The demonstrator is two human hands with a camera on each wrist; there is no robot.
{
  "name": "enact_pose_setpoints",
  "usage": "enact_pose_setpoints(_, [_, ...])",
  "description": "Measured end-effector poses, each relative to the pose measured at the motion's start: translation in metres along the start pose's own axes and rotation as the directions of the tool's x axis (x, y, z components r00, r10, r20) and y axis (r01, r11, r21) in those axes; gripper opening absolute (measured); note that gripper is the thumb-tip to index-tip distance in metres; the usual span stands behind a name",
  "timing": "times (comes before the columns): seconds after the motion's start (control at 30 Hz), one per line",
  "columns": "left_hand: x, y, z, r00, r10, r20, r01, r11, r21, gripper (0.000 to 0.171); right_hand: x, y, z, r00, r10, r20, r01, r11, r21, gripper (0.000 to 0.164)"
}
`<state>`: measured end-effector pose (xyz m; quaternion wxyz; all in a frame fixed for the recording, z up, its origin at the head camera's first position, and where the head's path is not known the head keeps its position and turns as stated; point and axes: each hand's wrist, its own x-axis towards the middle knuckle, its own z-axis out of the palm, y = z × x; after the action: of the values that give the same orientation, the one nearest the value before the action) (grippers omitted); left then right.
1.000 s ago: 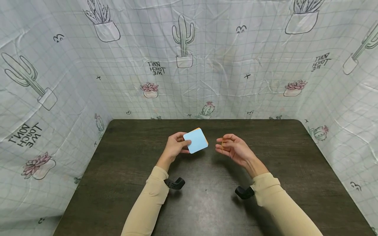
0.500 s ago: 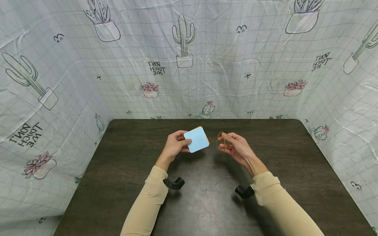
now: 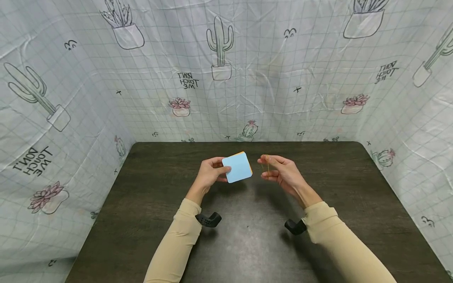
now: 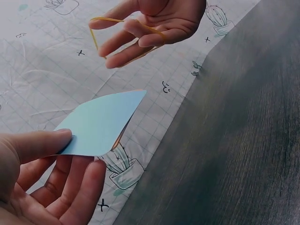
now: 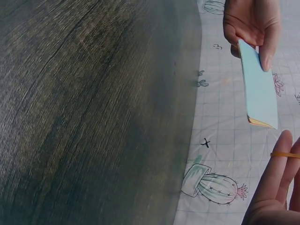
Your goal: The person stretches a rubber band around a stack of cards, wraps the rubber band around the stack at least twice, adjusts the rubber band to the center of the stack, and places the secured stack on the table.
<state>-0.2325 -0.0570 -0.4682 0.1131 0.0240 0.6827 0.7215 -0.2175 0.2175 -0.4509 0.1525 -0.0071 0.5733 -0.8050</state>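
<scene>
My left hand (image 3: 220, 171) pinches a small square stack of cards (image 3: 238, 167), light blue on top with an orange edge, by its left corner above the table. In the left wrist view the thumb lies on top of the stack (image 4: 101, 124) and the fingers underneath. A thin yellow rubber band (image 3: 267, 164) is looped and stretched over the fingers of my right hand (image 3: 274, 169), just right of the stack and apart from it. The band (image 4: 96, 35) shows as an open loop in the left wrist view, and crosses a finger (image 5: 283, 154) in the right wrist view.
A dark wooden table (image 3: 247, 243) lies beneath both hands. A white cloth with cactus prints (image 3: 226, 78) walls it in at the back, left and right. Black wrist camera mounts (image 3: 209, 219) (image 3: 295, 226) sit under the beige sleeves.
The right hand has lifted and turned, and the rubber band is now stretched over its fingers, closer to the stack. The left hand holds the cards almost still.
</scene>
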Motion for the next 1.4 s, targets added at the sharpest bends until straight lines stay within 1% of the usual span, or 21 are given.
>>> enact_pose_setpoints(0.17, [0.000,0.001,0.001,1.000,-0.003,0.011,0.003,1.000,-0.016,0.032,0.001,0.000,0.003,0.999,-0.036,-0.025,0.034,0.998,-0.052,0.034])
enact_pose_setpoints(0.37, [0.000,0.000,0.001,1.000,0.013,0.012,-0.013,0.998,-0.059,0.032,0.002,-0.002,0.006,0.998,-0.065,-0.015,0.064,0.993,-0.096,0.038])
enact_pose_setpoints(0.57, [0.001,0.001,0.001,1.000,0.026,-0.002,-0.026,0.997,-0.072,0.031,0.003,-0.005,0.006,0.997,-0.078,0.017,0.080,0.980,-0.180,0.043])
enact_pose_setpoints(0.73, [0.001,0.003,0.002,0.999,0.032,-0.008,-0.033,0.998,-0.058,0.030,0.004,-0.006,0.005,0.996,-0.069,0.062,0.084,0.954,-0.286,0.049])
enact_pose_setpoints(0.87, [0.000,0.005,0.004,0.999,0.049,0.007,-0.049,0.997,-0.052,0.029,0.006,-0.008,0.003,0.993,-0.048,0.112,0.084,0.935,-0.344,0.052])
enact_pose_setpoints(1.0, [-0.001,0.007,0.008,0.998,0.057,0.027,-0.055,0.997,-0.050,0.029,0.008,-0.009,0.003,0.989,-0.028,0.143,0.078,0.930,-0.358,0.055])
enact_pose_setpoints(1.4, [0.001,0.005,0.014,0.996,0.060,0.067,-0.056,0.997,-0.055,0.028,0.009,-0.014,0.006,0.988,0.001,0.152,0.055,0.931,-0.360,0.061])
